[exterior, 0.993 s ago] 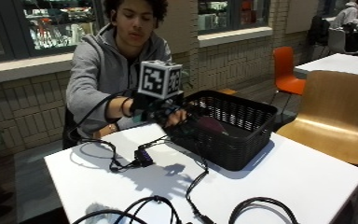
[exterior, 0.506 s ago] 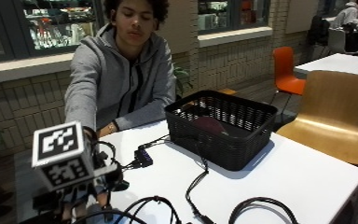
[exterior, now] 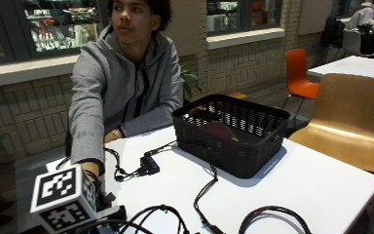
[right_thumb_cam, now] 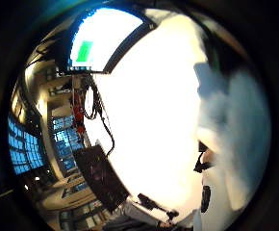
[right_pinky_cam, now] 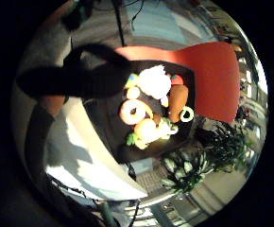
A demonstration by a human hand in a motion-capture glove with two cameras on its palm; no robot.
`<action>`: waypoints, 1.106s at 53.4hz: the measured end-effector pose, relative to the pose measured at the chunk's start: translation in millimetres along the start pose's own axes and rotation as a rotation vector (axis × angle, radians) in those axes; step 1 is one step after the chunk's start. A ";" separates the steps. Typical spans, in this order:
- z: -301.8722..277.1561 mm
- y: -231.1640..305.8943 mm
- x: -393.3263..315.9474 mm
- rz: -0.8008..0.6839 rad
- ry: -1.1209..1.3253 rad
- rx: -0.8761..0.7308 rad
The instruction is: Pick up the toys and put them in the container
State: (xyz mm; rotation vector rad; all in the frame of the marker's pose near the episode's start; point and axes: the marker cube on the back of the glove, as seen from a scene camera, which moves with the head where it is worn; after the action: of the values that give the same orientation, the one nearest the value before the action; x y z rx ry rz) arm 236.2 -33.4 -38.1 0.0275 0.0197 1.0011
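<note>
White table (exterior: 290, 180), brick wall (exterior: 25, 117) behind

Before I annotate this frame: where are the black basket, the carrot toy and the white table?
black basket (exterior: 229, 146): outside view, on its front mesh wall.
carrot toy (right_pinky_cam: 177, 102): little finger side palm view, on its orange body.
white table (exterior: 304, 183): outside view, on bare tabletop beside the basket.
</note>
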 end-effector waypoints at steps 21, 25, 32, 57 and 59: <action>-66.9 52.0 -60.0 -0.358 0.135 0.231; -88.6 89.5 -101.9 -0.485 0.088 0.207; -99.8 178.9 -188.7 -0.769 0.135 0.354; -56.3 323.2 -405.2 -1.234 0.159 0.247; -47.6 328.6 -414.5 -1.261 0.186 0.223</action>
State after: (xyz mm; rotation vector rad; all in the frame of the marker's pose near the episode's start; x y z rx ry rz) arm -265.3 -204.6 -73.5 0.1093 0.2840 -0.2658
